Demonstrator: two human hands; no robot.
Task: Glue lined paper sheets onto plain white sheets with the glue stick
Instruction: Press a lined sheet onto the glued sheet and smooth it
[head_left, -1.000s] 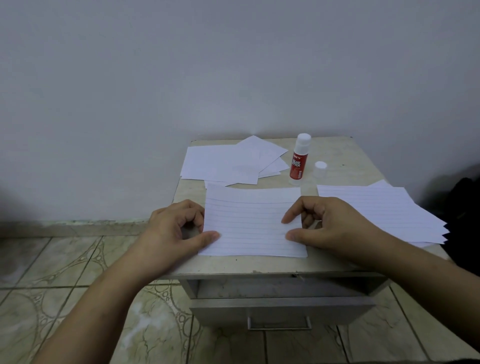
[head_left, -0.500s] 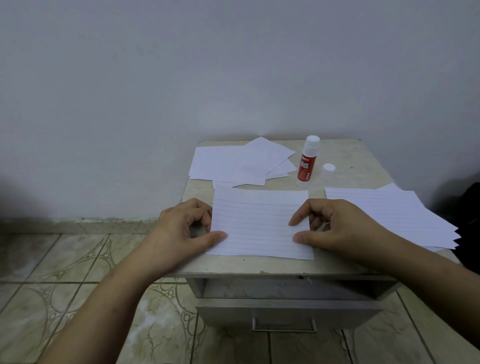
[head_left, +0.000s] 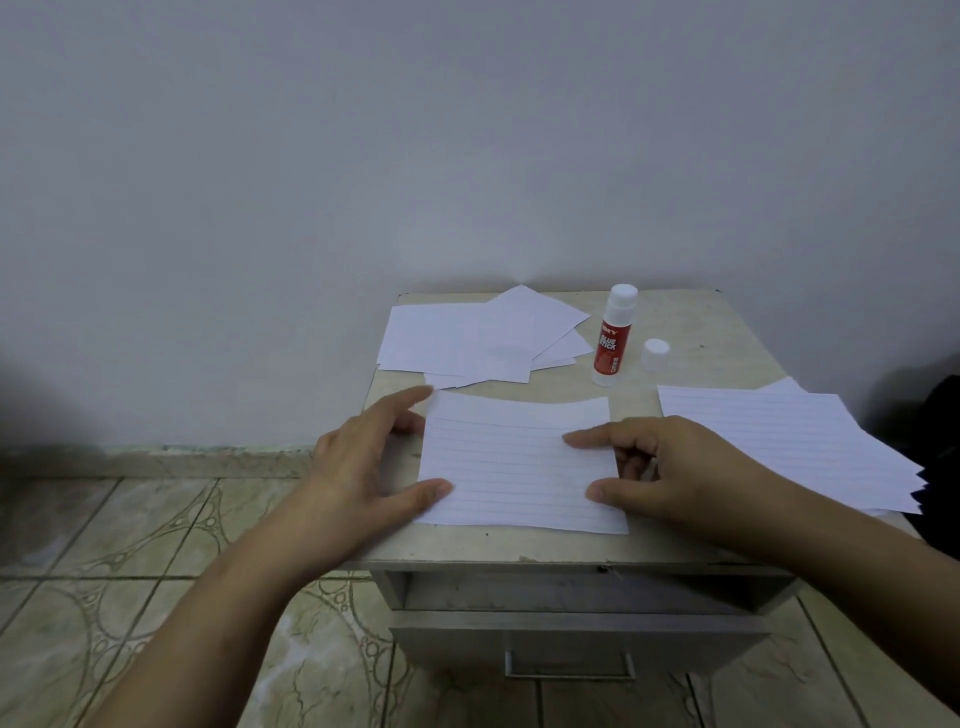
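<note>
**Lined sheet held flat between two hands on a small cabinet top**

A lined sheet (head_left: 519, 467) lies flat at the front middle of the surface (head_left: 727, 332), its long edges running left to right and its far edge slightly curved. Whether a plain sheet lies under it cannot be told.

The left hand (head_left: 363, 462) rests at the sheet's left edge. Its fingers (head_left: 410, 397) are stretched out straight toward the far left corner, and the thumb lies flat on the near left part of the sheet; the hand grips nothing.

The right hand (head_left: 670, 467) rests at the sheet's right edge. Its forefinger is extended and presses on the paper, the thumb lies flat on the near right part, and the other fingers are loosely curled beside the edge, holding nothing.

Behind the sheet, the glue stick (head_left: 613, 338) stands upright, uncapped, with a red label and white top. Its white cap (head_left: 654, 354) stands just beside it to the right, apart from it.

At the far left of the surface lies a loose pile of plain white sheets (head_left: 462, 340), overlapping at different angles. At the right lies a stack of lined sheets (head_left: 779, 447), fanned a little and reaching over the surface's right edge.

The surface belongs to a small cabinet with a drawer (head_left: 571, 644), partly pulled out, bearing a metal handle. The cabinet stands against a plain wall (head_left: 467, 156) on a patterned tiled floor (head_left: 130, 545).
</note>
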